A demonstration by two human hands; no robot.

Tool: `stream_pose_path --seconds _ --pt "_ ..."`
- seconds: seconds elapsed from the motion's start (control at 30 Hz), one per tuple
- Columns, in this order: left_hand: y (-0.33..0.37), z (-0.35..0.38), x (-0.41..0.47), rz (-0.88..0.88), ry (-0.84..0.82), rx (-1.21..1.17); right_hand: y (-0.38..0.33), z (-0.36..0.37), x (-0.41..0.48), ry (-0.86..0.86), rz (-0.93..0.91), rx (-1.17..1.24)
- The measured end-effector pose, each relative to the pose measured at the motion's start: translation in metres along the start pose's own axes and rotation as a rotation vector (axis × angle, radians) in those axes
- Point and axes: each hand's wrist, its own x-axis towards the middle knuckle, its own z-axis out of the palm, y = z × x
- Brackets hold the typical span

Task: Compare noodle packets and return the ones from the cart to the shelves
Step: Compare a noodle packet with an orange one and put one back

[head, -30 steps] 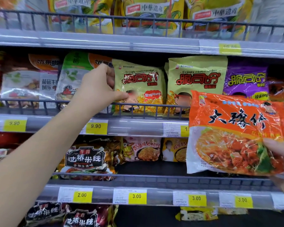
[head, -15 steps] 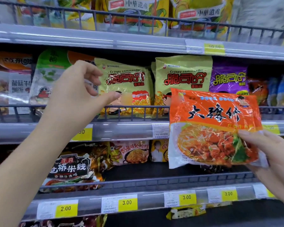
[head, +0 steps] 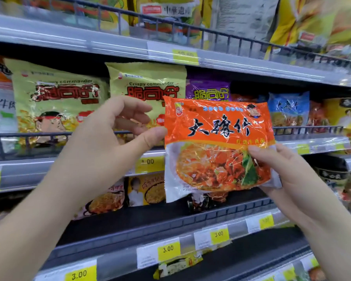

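An orange noodle packet (head: 217, 138) with black characters and a noodle picture is held up in front of the middle shelf. My right hand (head: 288, 179) grips its lower right corner, thumb on the front. My left hand (head: 109, 136) is raised just left of the packet with fingers spread; its thumb tip touches the packet's left edge and the fingers stay clear of it. Behind on the middle shelf stand two green "Crispy commander" packets (head: 55, 106), a purple packet (head: 209, 88) and a blue packet (head: 288, 110).
A wire rail (head: 28, 136) runs along the middle shelf's front. Yellow price tags (head: 168, 250) line the shelf edges. The top shelf (head: 109, 45) carries large yellow packs. Darker packets (head: 146, 191) lie on the lower shelf, partly hidden behind the orange packet.
My left hand has left the shelf packets and moved right to the orange packet's left edge. The right hand has brought that packet toward the centre. The view has shifted right.
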Motion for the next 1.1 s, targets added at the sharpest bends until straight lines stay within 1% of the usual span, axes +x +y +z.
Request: stream_pose_path --seconds 0.1,0.23,0.37,0.5,0.6,0.73,0.9,1.0,1.1 --pt "0.013 0.042 0.001 -0.006 -0.055 -0.023 -0.001 -0.042 0.006 -0.023 -0.019 0.015" --pt "0.030 0.112 0.008 -0.041 -0.080 -0.031 0.000 -0.112 0.022 -0.097 -0.037 0.038" --pt "0.050 0.186 0.015 -0.092 -0.055 -0.016 -0.002 -0.182 0.049 -0.192 -0.044 0.036" --pt "0.070 0.240 0.025 -0.168 -0.063 -0.044 -0.007 -0.233 0.080 -0.224 -0.006 0.049" --pt "0.081 0.260 0.035 -0.241 -0.017 -0.027 -0.013 -0.249 0.098 -0.263 0.009 0.047" --pt "0.094 0.271 0.051 -0.292 0.038 0.001 -0.014 -0.256 0.124 -0.221 -0.031 -0.122" --pt "0.096 0.268 0.071 -0.368 0.050 0.020 -0.022 -0.249 0.155 -0.173 -0.054 -0.281" --pt "0.089 0.262 0.088 -0.371 0.067 0.040 -0.028 -0.241 0.170 -0.156 -0.077 -0.378" --pt "0.086 0.258 0.103 -0.352 0.076 0.129 -0.034 -0.237 0.186 -0.146 -0.052 -0.427"
